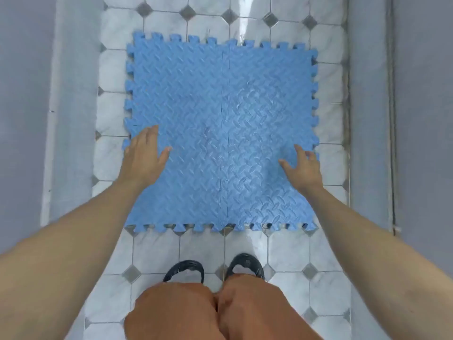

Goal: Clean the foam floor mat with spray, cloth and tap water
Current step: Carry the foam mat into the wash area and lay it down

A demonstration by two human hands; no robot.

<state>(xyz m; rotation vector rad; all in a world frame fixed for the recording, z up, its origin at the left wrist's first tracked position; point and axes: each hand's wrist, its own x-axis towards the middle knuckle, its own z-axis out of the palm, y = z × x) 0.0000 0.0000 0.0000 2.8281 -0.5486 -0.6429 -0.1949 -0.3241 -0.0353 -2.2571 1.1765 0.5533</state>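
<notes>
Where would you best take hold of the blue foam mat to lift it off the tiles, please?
Probably at its two side edges: the blue foam mat lies flat, and the toothed borders overhang the tiled floor. The left hand and right hand, both open, already sit near those edges; come from outside, fingers underneath.

left hand (pixel 144 153): empty, palm down, fingers together, thumb spread inward | right hand (pixel 302 166): empty, palm down, fingers spread | both forearms bare, stretched forward and converging | knees (pixel 215 312) bare, together, bent beneath the camera
</notes>
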